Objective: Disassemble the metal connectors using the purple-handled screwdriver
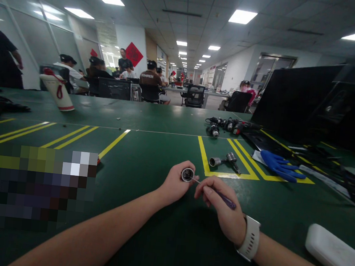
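Note:
My left hand (173,185) is closed around a small round metal housing (183,175), its open end tilted toward me. Dark inner parts show inside it, too small to name. In my right hand (223,207) is a thin screwdriver (228,200) with a dark purple handle, gripped between thumb and fingers. Its slim shaft points left, and the tip reaches the mouth of the housing; how deep it goes I cannot tell. Beyond my hands, a metal cup-shaped part (215,162) and another metal piece with a shaft (232,159) lie inside a yellow-taped area.
A blue glove (277,164) lies right of the metal pieces. Behind them is a cluster of dark tools (229,125), near a large black screen (298,99). A white case (336,253) sits at right, a paper cup (58,91) at far left. People sit across the room.

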Tool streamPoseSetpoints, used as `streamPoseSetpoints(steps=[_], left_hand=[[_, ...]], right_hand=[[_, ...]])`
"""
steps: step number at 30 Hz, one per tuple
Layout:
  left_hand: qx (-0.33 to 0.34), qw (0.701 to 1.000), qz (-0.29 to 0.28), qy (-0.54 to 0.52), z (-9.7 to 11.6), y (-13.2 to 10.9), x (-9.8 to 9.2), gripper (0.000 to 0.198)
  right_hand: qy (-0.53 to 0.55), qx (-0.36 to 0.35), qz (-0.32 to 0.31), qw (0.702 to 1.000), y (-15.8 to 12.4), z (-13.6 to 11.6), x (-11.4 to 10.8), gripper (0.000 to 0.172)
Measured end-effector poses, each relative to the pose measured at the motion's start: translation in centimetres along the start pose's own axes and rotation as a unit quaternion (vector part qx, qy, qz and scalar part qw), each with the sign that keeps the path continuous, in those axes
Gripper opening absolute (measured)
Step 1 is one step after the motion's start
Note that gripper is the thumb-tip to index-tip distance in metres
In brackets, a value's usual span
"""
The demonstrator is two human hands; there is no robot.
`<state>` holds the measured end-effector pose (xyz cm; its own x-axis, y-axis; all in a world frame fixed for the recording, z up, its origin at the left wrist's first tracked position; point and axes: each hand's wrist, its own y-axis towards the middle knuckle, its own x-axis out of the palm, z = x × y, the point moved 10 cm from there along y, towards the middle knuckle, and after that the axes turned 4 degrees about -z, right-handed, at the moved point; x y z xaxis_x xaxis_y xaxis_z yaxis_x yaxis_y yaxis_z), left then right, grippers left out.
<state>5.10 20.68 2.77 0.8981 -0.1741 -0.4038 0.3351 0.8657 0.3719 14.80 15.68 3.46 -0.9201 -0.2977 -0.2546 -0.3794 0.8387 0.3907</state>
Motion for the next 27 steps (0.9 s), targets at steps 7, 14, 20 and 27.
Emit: streamPoseSetpoints(steps=[7,14,20,27], left_hand=[[-0.007,1.0,0.006,0.007,-0.34,0.05,-0.03,0.012],[-0.001,0.999,0.022,0.044,-0.36,0.03,-0.24,0.012],[-0.003,0.999,0.018,0.026,-0.46,0.06,-0.27,0.012],[-0.008,1.0,0.006,-0.004,-0.44,0.03,-0.04,0.012]], right_hand=[[-0.007,-0.005,0.007,1.0,0.02,-0.23,-0.07,0.018],[-0.007,0.002,0.002,1.0,-0.12,0.01,-0.04,0.018],[0.007,0.021,-0.002,1.0,0.2,0.49,0.0,0.019],[0.014,0.015,-0.003,1.0,0.19,0.29,0.08,0.018]])
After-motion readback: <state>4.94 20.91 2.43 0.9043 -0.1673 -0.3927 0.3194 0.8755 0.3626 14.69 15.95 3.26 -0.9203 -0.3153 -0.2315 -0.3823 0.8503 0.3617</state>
